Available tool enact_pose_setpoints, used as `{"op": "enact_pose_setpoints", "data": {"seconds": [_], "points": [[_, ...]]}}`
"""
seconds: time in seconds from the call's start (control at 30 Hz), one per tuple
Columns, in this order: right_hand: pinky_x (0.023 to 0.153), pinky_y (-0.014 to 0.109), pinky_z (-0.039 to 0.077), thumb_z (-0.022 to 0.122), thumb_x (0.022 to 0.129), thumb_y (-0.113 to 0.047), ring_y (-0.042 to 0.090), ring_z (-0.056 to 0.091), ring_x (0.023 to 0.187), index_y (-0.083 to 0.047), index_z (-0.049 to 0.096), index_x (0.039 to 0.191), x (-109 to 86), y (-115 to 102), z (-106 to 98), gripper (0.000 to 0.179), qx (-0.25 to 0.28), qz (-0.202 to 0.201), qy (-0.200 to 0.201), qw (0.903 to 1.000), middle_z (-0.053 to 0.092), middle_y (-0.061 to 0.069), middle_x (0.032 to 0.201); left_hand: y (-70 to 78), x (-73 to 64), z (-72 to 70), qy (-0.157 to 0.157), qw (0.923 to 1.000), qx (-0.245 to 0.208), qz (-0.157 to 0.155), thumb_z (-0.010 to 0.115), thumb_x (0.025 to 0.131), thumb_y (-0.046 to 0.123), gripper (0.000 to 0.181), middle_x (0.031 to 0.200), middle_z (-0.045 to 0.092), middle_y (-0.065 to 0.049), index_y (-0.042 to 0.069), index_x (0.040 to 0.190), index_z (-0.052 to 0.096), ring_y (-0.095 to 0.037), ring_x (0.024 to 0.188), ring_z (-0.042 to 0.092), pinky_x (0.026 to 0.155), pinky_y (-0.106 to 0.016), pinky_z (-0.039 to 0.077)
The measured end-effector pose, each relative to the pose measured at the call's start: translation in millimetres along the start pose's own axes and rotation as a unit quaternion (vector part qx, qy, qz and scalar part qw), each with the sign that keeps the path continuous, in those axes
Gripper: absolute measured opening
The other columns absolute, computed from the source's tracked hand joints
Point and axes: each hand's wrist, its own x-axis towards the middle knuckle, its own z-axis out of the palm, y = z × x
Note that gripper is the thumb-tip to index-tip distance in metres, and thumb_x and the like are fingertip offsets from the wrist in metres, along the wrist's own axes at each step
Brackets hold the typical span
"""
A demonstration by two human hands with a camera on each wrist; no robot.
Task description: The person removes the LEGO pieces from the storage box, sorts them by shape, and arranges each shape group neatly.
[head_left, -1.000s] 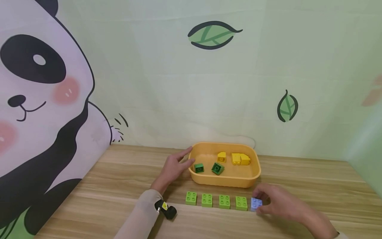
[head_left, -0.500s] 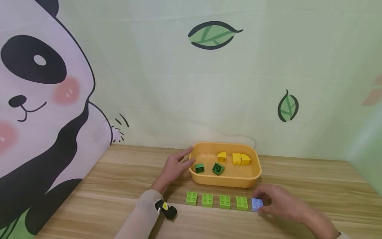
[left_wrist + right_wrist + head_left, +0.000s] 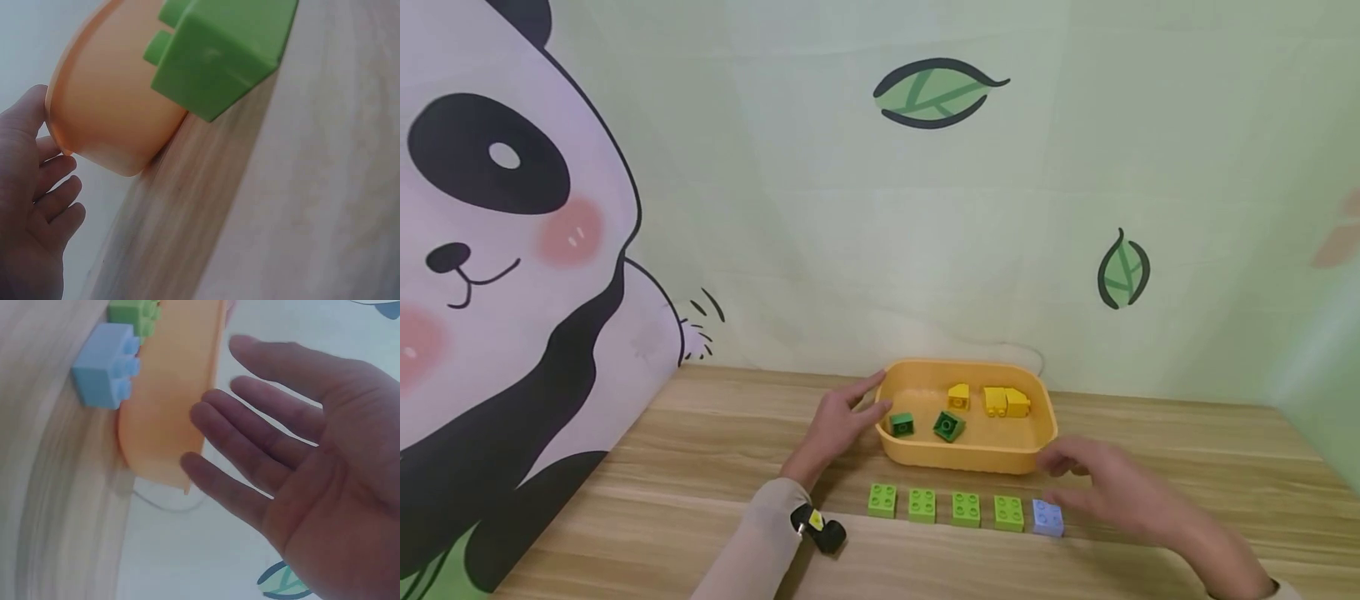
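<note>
My left hand [image 3: 837, 423] rests against the left rim of an orange-yellow plastic tub [image 3: 966, 457], thumb and index finger spread along it. In the left wrist view its other fingers [image 3: 59, 200] are loosely bent, apart from the tub wall. The right hand [image 3: 1116, 492] hovers just above and right of a light blue toy brick [image 3: 1048, 518], holding nothing. The right wrist view shows its fingers [image 3: 244, 447] spread and relaxed, apart from the blue brick [image 3: 103, 365]. The blue brick ends a spaced row of several light green bricks [image 3: 966, 510], all standing studs up.
Inside the tub lie dark green bricks [image 3: 949, 426] and yellow bricks [image 3: 1006, 402]. A cloth backdrop [image 3: 820, 208] with a panda and leaves stands behind the wooden table [image 3: 700, 467]. A small black device [image 3: 822, 531] sits at my left sleeve.
My right hand has let go of the blue brick and lifted up and away from it. The brick stays at the row's right end. The left hand has not moved.
</note>
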Motion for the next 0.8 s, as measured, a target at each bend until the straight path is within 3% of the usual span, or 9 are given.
{"op": "enact_pose_setpoints", "data": {"seconds": [0.2, 0.3, 0.57, 0.8], "points": [[0.093, 0.052, 0.061, 0.085, 0.091, -0.012, 0.029, 0.070, 0.108, -0.005, 0.072, 0.124, 8.7, -12.5, -2.1, 0.036, -0.051, -0.068, 0.072, 0.9938, 0.075, 0.005, 0.119, -0.1, -0.1, 0.9, -0.001, 1.0000, 0.000, 0.000, 0.075, 0.101, 0.029, 0.056, 0.155, 0.055, -0.005, 0.014, 0.152, 0.059, -0.033, 0.147, 0.046, 0.123, -0.055, 0.035], [0.091, 0.050, 0.062, 0.085, 0.091, -0.011, 0.029, 0.070, 0.107, -0.007, 0.072, 0.123, 16.0, -17.3, -3.4, 0.035, -0.068, -0.085, 0.085, 0.9904, 0.075, 0.006, 0.120, -0.9, 0.1, 1.1, 0.001, 1.0000, 0.001, 0.002, 0.075, 0.101, 0.028, 0.055, 0.155, 0.055, -0.006, 0.013, 0.152, 0.059, -0.034, 0.147, 0.046, 0.122, -0.056, 0.035], [0.095, 0.054, 0.061, 0.083, 0.094, -0.010, 0.031, 0.068, 0.111, -0.003, 0.071, 0.126, 39.8, -25.3, -6.1, 0.035, -0.090, -0.082, 0.073, 0.9899, 0.073, 0.011, 0.124, -0.6, -1.1, 0.8, -0.003, 1.0000, 0.000, -0.006, 0.075, 0.102, 0.029, 0.056, 0.156, 0.055, -0.006, 0.013, 0.153, 0.059, -0.035, 0.147, 0.046, 0.122, -0.057, 0.034], [0.097, 0.056, 0.059, 0.079, 0.096, -0.008, 0.036, 0.068, 0.113, 0.000, 0.069, 0.126, 58.5, -23.4, -8.3, 0.033, -0.081, -0.107, 0.054, 0.9895, 0.072, 0.014, 0.124, -1.7, 0.5, 1.2, 0.002, 1.0000, 0.002, 0.000, 0.074, 0.102, 0.027, 0.054, 0.155, 0.055, -0.007, 0.012, 0.152, 0.059, -0.035, 0.147, 0.046, 0.122, -0.057, 0.034]]}}
